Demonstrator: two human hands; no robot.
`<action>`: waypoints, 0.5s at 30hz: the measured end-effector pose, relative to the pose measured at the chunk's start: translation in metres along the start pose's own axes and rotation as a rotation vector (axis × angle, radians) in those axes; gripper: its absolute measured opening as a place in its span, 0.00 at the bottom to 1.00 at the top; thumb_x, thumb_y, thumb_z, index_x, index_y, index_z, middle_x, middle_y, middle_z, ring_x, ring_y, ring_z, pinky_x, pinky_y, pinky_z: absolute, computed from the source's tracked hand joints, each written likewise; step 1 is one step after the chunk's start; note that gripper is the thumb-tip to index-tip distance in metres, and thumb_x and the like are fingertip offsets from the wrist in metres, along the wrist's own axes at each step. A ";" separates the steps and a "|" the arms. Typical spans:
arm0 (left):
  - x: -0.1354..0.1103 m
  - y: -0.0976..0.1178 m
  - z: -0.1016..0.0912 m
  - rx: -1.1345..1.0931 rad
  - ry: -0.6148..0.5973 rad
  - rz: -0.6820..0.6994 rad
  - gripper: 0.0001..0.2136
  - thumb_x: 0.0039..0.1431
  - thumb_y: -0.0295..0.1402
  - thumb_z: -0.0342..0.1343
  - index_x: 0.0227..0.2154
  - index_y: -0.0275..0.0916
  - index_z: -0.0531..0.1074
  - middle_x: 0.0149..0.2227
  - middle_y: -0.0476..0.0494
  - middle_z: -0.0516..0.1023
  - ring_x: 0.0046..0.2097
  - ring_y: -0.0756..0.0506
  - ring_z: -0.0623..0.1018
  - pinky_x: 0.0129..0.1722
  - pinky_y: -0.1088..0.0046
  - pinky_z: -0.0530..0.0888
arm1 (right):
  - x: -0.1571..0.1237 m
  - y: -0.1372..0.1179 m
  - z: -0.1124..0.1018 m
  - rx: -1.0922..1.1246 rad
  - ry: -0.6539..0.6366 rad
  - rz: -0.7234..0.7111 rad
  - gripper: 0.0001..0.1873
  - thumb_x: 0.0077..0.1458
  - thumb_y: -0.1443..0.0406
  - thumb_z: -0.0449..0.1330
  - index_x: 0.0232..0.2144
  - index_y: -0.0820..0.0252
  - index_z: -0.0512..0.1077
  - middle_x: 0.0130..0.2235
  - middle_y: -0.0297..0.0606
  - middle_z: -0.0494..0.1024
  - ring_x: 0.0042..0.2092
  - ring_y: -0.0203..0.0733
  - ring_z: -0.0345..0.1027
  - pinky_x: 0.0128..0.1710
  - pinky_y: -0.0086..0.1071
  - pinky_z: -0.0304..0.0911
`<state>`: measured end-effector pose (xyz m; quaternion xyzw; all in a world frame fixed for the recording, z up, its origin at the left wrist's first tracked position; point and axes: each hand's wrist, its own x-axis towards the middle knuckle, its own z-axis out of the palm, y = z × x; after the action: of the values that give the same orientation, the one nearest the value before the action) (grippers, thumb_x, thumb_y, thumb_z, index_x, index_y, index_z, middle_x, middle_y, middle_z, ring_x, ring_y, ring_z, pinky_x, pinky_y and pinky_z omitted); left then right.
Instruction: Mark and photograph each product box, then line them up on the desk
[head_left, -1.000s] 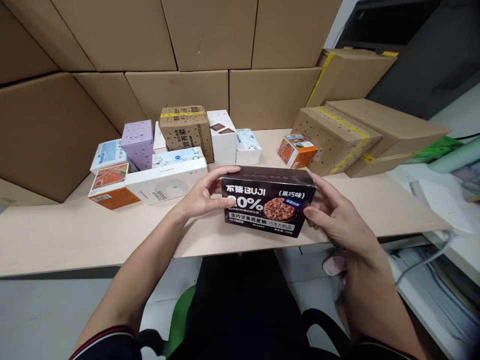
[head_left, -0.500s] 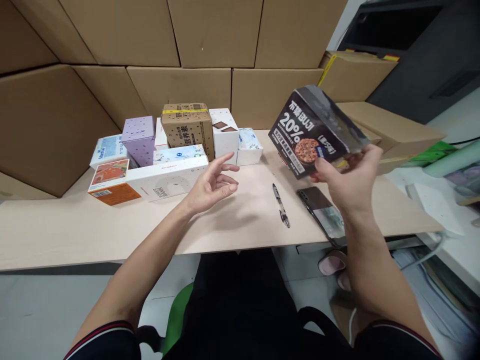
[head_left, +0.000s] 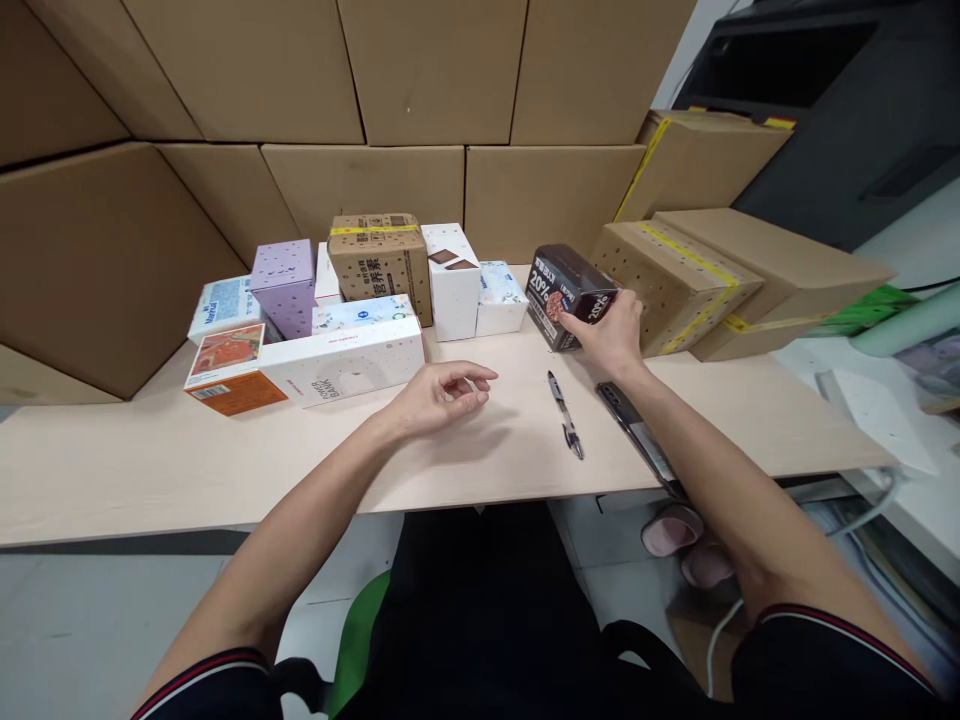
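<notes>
Right hand (head_left: 619, 335) gripping the black box (head_left: 568, 285) toward the back of the desk (head_left: 480, 470)
The fingers clasp its near right end, beside the speckled carton (head_left: 664, 290); whether the base touches the desk is hard to tell. The left hand (head_left: 446, 395), fingers loosely curled and free, hovers near the power bank box (head_left: 345, 365).

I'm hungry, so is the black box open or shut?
Shut, it seems: the black box has a flat top and no raised flap in view.
</notes>
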<state>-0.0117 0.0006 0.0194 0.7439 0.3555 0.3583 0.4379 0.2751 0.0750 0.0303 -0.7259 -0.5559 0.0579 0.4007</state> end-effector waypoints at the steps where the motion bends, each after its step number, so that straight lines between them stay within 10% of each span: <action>1: 0.000 0.000 0.000 0.012 -0.002 -0.003 0.16 0.58 0.40 0.65 0.46 0.36 0.81 0.41 0.39 0.84 0.35 0.50 0.78 0.38 0.72 0.75 | 0.000 0.000 -0.001 -0.040 0.004 -0.013 0.48 0.50 0.49 0.70 0.63 0.69 0.59 0.60 0.64 0.65 0.63 0.67 0.64 0.59 0.58 0.64; 5: 0.000 -0.002 0.003 0.046 -0.027 -0.004 0.16 0.59 0.40 0.64 0.47 0.36 0.81 0.41 0.38 0.84 0.36 0.48 0.78 0.38 0.72 0.75 | -0.013 -0.015 -0.009 -0.223 0.012 -0.242 0.51 0.55 0.54 0.68 0.73 0.61 0.49 0.61 0.60 0.61 0.61 0.68 0.64 0.56 0.58 0.66; 9: -0.001 -0.005 0.008 0.067 -0.060 0.001 0.15 0.60 0.39 0.63 0.47 0.37 0.82 0.40 0.39 0.84 0.36 0.48 0.79 0.37 0.72 0.75 | -0.028 -0.048 0.002 -0.300 -0.224 -0.598 0.32 0.64 0.58 0.60 0.67 0.58 0.64 0.62 0.56 0.65 0.61 0.67 0.62 0.59 0.58 0.62; 15: -0.001 -0.008 0.009 0.089 -0.067 -0.018 0.15 0.61 0.39 0.62 0.46 0.37 0.81 0.38 0.40 0.83 0.35 0.48 0.78 0.38 0.71 0.75 | -0.017 -0.085 0.046 -0.407 -0.487 -0.527 0.37 0.64 0.53 0.62 0.70 0.56 0.61 0.76 0.52 0.47 0.70 0.78 0.47 0.64 0.65 0.54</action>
<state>-0.0064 -0.0010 0.0091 0.7711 0.3630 0.3130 0.4193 0.1799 0.0896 0.0479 -0.5883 -0.8014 0.0124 0.1070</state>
